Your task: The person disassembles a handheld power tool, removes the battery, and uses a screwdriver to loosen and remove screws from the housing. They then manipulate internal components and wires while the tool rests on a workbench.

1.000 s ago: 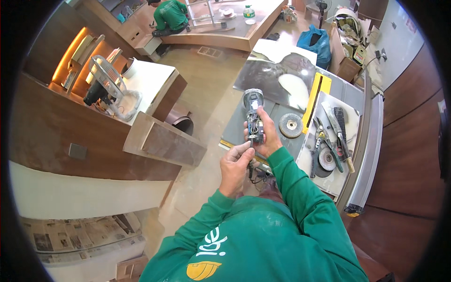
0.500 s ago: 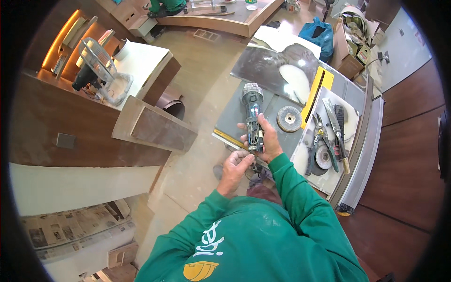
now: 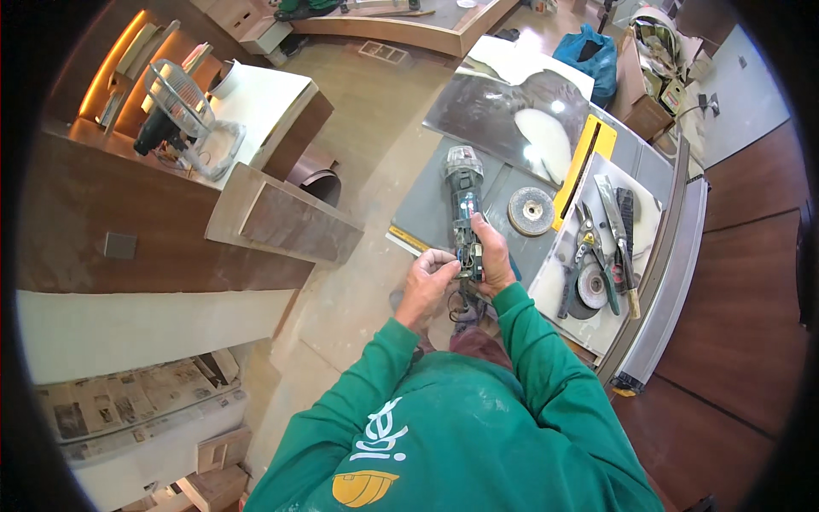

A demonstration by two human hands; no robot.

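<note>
An angle grinder [image 3: 465,189], dusty and dark with its rear casing off, points away from me above a grey table saw top. My right hand [image 3: 495,258] is wrapped round its rear body from the right side. Wires and inner parts show at that open end. My left hand [image 3: 429,280] is closed in a pinch against the exposed end; what lies between thumb and fingers is too small to make out. From the back of the tool a dark cord [image 3: 463,300] hangs down. A round grinding disc [image 3: 531,211] lies flat on the saw top, right of the tool.
On a pale board [image 3: 610,320] at right lie tin snips [image 3: 589,239], a long-bladed tool [image 3: 616,226] and another disc [image 3: 592,286]. A glossy stone-patterned slab [image 3: 478,111] covers the far end. To the left stand a wood-clad counter [image 3: 281,230] and a fan [image 3: 183,111].
My left hand has moved up from the cord below the grinder to the opened rear end. My right hand keeps its hold; the view has shifted slightly.
</note>
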